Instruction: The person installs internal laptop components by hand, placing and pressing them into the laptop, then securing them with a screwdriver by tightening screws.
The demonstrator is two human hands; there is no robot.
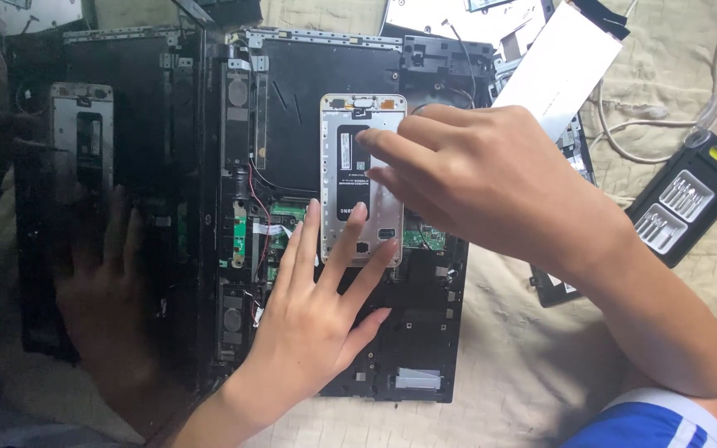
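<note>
A black screwdriver bit case [690,197] lies open at the right on a beige cloth [533,357], its metal bits in two clear trays and a yellow strip at its top end. White cables [624,124] curl just beside it. A white paper strip [562,66] slants across the upper right. A dark glossy panel [85,207] stands at the left, mirroring the scene.

Beige cloth surface [524,365] under opened laptop chassis [334,75], black screwdriver-bit case [690,207], white cables [632,124].

Silver phone frame [360,178], backless, lying flat, upright, on opened laptop chassis [309,75]
</note>
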